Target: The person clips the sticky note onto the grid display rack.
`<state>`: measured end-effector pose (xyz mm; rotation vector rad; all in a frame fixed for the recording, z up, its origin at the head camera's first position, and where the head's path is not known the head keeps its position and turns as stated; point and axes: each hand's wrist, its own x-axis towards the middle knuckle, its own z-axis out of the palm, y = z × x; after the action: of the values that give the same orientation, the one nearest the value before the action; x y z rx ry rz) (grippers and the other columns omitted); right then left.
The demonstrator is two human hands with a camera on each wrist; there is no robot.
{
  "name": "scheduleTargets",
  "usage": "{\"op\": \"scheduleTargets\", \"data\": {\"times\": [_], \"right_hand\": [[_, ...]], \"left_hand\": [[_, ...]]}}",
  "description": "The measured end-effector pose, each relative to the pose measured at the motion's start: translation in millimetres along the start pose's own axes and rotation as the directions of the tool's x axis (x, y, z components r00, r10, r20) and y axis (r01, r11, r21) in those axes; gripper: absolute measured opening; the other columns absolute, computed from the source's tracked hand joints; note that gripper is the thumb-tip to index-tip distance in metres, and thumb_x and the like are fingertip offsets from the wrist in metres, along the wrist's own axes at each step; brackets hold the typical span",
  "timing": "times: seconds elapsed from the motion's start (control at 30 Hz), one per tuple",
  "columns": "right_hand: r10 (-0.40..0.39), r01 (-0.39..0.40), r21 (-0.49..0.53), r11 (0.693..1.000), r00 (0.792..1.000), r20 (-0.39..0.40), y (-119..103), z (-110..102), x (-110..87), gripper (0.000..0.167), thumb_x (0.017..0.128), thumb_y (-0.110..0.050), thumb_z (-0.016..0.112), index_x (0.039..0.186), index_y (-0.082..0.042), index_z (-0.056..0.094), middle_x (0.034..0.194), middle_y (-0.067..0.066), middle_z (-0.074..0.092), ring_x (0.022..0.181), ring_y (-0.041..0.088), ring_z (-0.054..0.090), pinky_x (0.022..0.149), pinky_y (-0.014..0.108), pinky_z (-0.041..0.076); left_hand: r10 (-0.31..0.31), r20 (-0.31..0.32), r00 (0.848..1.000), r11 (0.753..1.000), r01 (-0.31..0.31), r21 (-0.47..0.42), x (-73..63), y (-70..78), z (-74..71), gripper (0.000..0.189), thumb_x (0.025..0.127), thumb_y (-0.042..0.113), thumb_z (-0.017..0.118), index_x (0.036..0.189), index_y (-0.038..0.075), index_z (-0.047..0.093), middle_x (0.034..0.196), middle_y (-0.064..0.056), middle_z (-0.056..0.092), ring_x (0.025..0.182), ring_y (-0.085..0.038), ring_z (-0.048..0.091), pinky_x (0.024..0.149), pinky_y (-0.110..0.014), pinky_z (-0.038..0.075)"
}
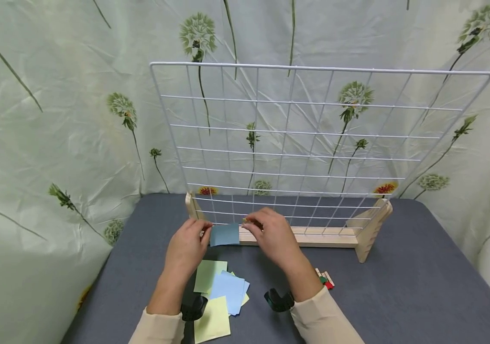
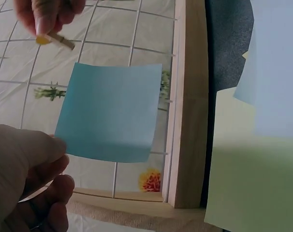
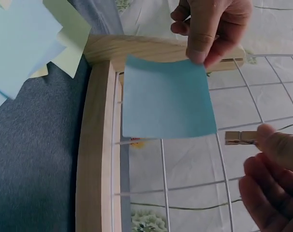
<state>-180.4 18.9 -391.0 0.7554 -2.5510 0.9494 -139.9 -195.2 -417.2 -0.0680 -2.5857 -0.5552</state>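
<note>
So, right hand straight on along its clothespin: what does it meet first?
Probably the blue note: the clothespin in the right hand points toward its near corner, with a gap between. Depth is unclear; it could meet the wire grid instead.

Your paper note (image 1: 224, 235) sits before the lower left of the wire grid (image 1: 296, 154), your left hand (image 1: 187, 244) at its nine o'clock, your right hand (image 1: 272, 236) at three, the clothespin (image 3: 241, 138) between that hand and the note. Behind the grid hangs the curtain (image 1: 77, 95). On your tabletop (image 1: 399, 267), loose sheets (image 1: 227, 291) lie at six o'clock, other clothespins (image 1: 325, 279) at four.
</note>
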Motion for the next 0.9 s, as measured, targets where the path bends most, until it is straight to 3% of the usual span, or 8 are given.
{"op": "scheduleTargets", "data": {"times": [0.3, 0.53, 0.9], "right_hand": [[-0.102, 0.103, 0.002, 0.995, 0.989, -0.11, 0.4, 18.9, 12.9, 0.011, 0.091, -0.02, 0.078, 0.099, -0.014, 0.08, 0.097, 0.001, 0.076, 0.08, 0.015, 0.071, 0.069, 0.032, 0.057], [-0.151, 0.148, -0.033, 0.988, 0.969, -0.194, 2.6, 34.3, 16.9, 0.012, 0.09, -0.021, 0.079, 0.099, -0.015, 0.081, 0.096, 0.0, 0.077, 0.082, 0.014, 0.073, 0.069, 0.031, 0.057], [-0.192, 0.18, -0.072, 0.981, 0.952, -0.24, -3.0, 43.6, 24.2, 0.01, 0.09, -0.022, 0.079, 0.097, -0.016, 0.082, 0.095, -0.002, 0.079, 0.087, 0.013, 0.075, 0.072, 0.032, 0.059]], "left_hand": [[0.017, -0.063, 0.998, 0.999, -0.014, 0.049, 9.6, 4.8, 5.8, 0.009, 0.091, 0.014, 0.076, 0.099, 0.01, 0.076, 0.097, -0.008, 0.071, 0.085, -0.027, 0.072, 0.072, -0.046, 0.058], [-0.031, -0.105, 0.994, 0.997, 0.038, 0.063, 12.2, 6.7, 7.5, 0.009, 0.092, 0.016, 0.076, 0.099, 0.01, 0.076, 0.096, -0.008, 0.072, 0.081, -0.029, 0.072, 0.068, -0.049, 0.057], [-0.063, -0.132, 0.989, 0.994, 0.074, 0.081, 15.2, 6.7, 13.5, 0.011, 0.093, 0.018, 0.075, 0.101, 0.011, 0.077, 0.099, -0.008, 0.073, 0.08, -0.031, 0.073, 0.066, -0.05, 0.057]]}}
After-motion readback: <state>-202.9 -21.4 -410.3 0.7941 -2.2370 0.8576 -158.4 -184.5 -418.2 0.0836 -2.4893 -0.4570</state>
